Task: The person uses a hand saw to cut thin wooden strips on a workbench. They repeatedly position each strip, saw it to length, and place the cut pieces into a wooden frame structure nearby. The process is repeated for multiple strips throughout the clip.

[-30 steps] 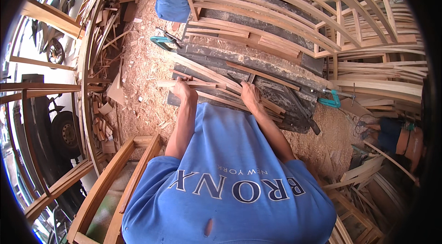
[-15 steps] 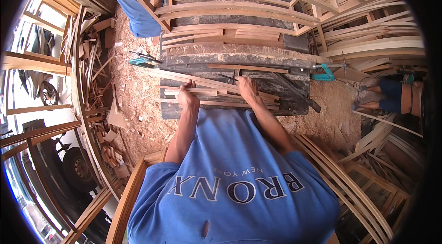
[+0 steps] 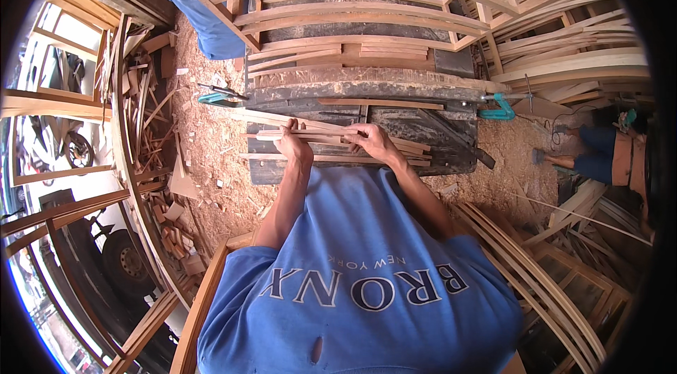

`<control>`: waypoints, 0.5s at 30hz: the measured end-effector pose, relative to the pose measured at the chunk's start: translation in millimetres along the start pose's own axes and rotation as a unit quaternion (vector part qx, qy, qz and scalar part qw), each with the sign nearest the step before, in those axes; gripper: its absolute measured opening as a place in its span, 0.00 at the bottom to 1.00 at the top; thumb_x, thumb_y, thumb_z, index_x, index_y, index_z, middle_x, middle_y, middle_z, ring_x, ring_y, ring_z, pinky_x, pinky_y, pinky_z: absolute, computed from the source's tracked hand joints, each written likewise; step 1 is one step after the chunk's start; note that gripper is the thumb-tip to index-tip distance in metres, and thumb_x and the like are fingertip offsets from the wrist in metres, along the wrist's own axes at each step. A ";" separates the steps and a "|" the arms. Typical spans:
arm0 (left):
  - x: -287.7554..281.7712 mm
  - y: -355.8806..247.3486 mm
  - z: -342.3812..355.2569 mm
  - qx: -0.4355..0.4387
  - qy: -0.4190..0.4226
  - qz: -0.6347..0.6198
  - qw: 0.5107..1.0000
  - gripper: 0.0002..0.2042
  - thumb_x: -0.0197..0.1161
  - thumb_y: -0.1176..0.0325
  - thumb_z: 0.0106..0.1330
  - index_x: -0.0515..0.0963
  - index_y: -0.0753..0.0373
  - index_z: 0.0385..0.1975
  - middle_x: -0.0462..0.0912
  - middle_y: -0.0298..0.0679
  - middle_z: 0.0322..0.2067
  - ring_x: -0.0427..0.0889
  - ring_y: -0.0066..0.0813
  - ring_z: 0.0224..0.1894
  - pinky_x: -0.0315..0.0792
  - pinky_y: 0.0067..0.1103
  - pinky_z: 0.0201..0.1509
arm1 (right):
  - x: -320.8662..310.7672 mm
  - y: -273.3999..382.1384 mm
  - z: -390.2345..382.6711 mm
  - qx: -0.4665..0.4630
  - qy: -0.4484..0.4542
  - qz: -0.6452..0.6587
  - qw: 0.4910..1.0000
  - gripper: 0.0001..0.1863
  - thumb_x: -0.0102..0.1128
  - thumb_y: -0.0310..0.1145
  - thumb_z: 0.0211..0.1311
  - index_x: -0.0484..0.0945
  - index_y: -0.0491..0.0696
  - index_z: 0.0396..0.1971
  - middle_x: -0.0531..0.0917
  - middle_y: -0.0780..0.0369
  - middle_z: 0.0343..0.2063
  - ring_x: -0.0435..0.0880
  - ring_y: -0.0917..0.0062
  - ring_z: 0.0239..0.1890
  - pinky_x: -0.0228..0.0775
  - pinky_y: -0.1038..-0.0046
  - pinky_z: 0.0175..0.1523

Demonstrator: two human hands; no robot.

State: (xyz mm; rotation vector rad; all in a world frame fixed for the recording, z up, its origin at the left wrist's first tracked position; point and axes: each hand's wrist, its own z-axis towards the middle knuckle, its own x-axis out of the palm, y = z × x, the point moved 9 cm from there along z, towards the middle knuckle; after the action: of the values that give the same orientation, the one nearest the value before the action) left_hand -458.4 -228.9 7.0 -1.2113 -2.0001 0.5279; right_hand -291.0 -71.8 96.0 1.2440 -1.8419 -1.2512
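My left hand (image 3: 295, 145) is closed round the left part of a thin pale wooden strip (image 3: 323, 132) above the near side of the dark workbench (image 3: 268, 174). Fingers of my right hand (image 3: 375, 143) pinch the same strip near its right end. Other narrow strips lie under and beside my hands, among them a long wooden strip (image 3: 331, 158) closer to me. Beyond my right hand a reddish wooden strip (image 3: 384, 102) rests on the bench. A dark metal bar (image 3: 455, 136) lies slantwise to the right.
Teal clamps (image 3: 220, 97) (image 3: 498, 110) sit at both bench ends. A slatted wooden frame (image 3: 360, 11) stands across the far side. A person's blue-clad leg (image 3: 211, 21) is at far left, another person (image 3: 599, 152) at right. Scrap wood (image 3: 141, 99) and sawdust (image 3: 229, 184) lie around.
My right hand has drawn nearer and slightly left, from the middle of the bench to the strip. My left hand has stayed almost in place.
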 end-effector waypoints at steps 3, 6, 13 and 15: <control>3.7 3.3 -5.5 -0.024 0.025 0.078 0.996 0.21 0.46 0.65 0.77 0.55 0.66 0.65 0.73 0.48 0.51 0.78 0.43 0.52 0.77 0.39 0.48 | -38.2 -18.8 -25.0 0.000 -0.117 0.119 0.986 0.15 0.59 0.36 0.69 0.80 0.39 0.45 0.84 0.59 0.29 0.83 0.79 0.29 0.78 0.77 0.35; 8.7 7.4 -21.5 -0.034 0.053 0.106 0.992 0.17 0.47 0.64 0.77 0.55 0.56 0.61 0.71 0.45 0.52 0.77 0.38 0.50 0.77 0.35 0.48 | -96.0 -51.6 -71.1 0.016 -0.252 0.225 0.941 0.11 0.59 0.37 0.69 0.80 0.43 0.38 0.84 0.61 0.28 0.83 0.79 0.28 0.75 0.77 0.33; 111.3 -13.9 -109.1 0.318 0.381 0.476 0.726 0.21 0.53 0.71 0.72 0.65 0.64 0.64 0.77 0.43 0.34 0.75 0.31 0.30 0.72 0.26 0.34 | -207.1 -109.5 -225.4 -0.066 -0.514 0.368 0.772 0.10 0.58 0.40 0.69 0.76 0.48 0.39 0.84 0.60 0.32 0.84 0.71 0.32 0.76 0.70 0.40; 139.9 10.6 -144.8 0.383 0.491 0.523 0.582 0.24 0.55 0.72 0.70 0.66 0.61 0.66 0.78 0.47 0.36 0.78 0.42 0.35 0.73 0.32 0.40 | -227.7 -110.9 -268.2 -0.083 -0.568 0.339 0.745 0.09 0.59 0.38 0.68 0.75 0.48 0.39 0.83 0.60 0.31 0.85 0.72 0.30 0.75 0.72 0.37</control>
State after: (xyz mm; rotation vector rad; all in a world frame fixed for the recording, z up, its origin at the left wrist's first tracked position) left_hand -383.3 -104.0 146.4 -1.4488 0.1138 0.8480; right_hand 65.5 22.5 106.6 -0.5486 -2.4774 -1.7759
